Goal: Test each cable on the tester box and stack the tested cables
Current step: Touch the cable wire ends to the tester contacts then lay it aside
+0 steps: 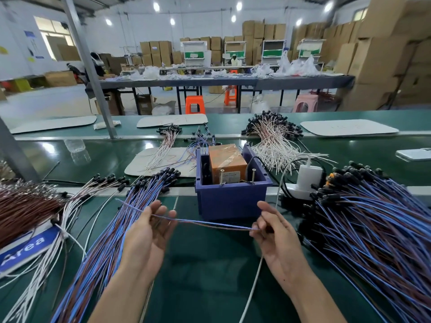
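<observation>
A thin blue and brown cable (210, 223) stretches level between my two hands, just in front of the tester box. My left hand (149, 231) is palm up with the cable lying across its loosely curled fingers, its free end poking out to the left. My right hand (272, 231) pinches the cable's other end between thumb and fingers. The tester box (232, 201) is a purple bin holding an orange unit (227, 162) with two upright metal pins (253, 176) at its front. A pile of blue and brown cables (112, 241) lies left, a bigger pile (373, 224) right.
White cables (275, 145) with black ends are heaped behind the box. A white power strip with a plug (305, 180) sits right of the box, its white cord (254, 283) running toward me. Brown wires (21, 206) and a blue sign (28, 248) lie far left. A metal post (93, 73) rises at left.
</observation>
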A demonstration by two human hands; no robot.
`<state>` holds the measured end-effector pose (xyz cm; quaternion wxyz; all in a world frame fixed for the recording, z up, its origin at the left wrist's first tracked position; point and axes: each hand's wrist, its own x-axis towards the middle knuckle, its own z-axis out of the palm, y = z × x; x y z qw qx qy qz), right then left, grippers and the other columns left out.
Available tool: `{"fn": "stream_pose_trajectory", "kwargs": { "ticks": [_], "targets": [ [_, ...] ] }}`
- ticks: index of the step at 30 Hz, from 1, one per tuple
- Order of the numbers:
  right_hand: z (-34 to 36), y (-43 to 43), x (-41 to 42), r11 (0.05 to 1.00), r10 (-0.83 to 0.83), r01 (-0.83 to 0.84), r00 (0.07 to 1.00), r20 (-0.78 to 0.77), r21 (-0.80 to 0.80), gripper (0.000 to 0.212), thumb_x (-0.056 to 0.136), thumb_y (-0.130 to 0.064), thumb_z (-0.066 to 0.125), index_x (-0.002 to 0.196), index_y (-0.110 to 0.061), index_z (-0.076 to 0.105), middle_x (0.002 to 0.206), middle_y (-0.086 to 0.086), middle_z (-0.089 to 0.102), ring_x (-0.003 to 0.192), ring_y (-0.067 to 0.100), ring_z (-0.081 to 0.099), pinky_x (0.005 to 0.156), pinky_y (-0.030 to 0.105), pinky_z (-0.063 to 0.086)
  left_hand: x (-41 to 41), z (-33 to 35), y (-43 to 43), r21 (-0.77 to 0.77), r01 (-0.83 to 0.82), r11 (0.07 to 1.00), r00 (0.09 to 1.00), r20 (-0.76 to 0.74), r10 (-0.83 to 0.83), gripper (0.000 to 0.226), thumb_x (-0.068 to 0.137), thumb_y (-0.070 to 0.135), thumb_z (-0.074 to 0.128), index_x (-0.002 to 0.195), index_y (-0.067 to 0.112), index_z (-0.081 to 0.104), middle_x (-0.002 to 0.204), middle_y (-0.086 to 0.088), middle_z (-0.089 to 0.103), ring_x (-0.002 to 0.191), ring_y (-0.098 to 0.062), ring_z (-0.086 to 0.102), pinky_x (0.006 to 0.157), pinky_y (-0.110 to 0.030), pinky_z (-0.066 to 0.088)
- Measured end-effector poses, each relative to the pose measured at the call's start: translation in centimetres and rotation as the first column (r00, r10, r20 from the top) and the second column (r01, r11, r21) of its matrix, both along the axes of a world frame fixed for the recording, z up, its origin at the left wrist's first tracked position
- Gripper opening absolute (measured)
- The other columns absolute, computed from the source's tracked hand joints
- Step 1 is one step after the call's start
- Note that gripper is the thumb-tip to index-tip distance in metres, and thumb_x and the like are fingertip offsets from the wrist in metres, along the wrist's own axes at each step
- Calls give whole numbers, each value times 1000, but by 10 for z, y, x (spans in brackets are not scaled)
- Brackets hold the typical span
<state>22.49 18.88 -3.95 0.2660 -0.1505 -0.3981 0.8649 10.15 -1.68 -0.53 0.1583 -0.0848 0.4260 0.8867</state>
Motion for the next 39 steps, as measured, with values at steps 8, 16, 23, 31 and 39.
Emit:
{"fn": "stream_pose_trajectory", "kwargs": {
  "ticks": [8, 16, 23, 31, 39],
  "targets": [
    [-2, -2, 1, 996, 76, -73, 995, 63, -44, 28, 102, -8, 45, 101, -13, 73, 54, -2, 35, 37, 9, 28, 33, 22, 27, 17, 2, 3, 19, 33, 999, 982, -187, -29, 30, 106, 32, 41, 100, 19, 67, 67, 4, 62, 55, -9, 63, 54, -21, 56],
    [-3, -14, 10, 703, 107, -262, 958, 265, 662, 22, 99, -47, 54, 107, -39, 73, 91, 1, 75, 84, 10, 69, 75, 17, 50, 16, 41, 20, 243, 46, 969, 971, -240, 14, 39, 103, 26, 47, 81, 30, 78, 78, 8, 70, 81, -13, 75, 72, -28, 61],
    [-3, -10, 12, 696, 126, -256, 963, 238, 671, 27, 90, -49, 66, 103, -29, 78, 60, -7, 51, 53, 9, 44, 53, 20, 39, 3, 61, 33, 283, 61, 957, 954, -298, 27, 43, 107, 25, 45, 80, 31, 78, 78, 8, 69, 77, -13, 72, 69, -26, 60],
    [7, 10, 16, 978, 195, -190, 979, -60, 89, 30, 79, -34, 82, 101, -14, 76, 56, -1, 43, 44, 11, 39, 48, 27, 43, 3, 27, 23, 179, 199, 964, 935, -330, -131, 27, 98, 29, 51, 94, 24, 77, 68, 7, 52, 53, -8, 48, 50, -21, 47],
    [8, 21, 14, 969, 80, -91, 995, -58, -230, 35, 94, -36, 56, 66, -16, 58, 56, 2, 43, 41, 13, 36, 40, 26, 39, 21, 8, 34, -44, 307, 951, 861, -413, -297, 27, 92, 24, 52, 104, 9, 71, 61, -1, 47, 42, -11, 39, 42, -22, 37]
  ]
}}
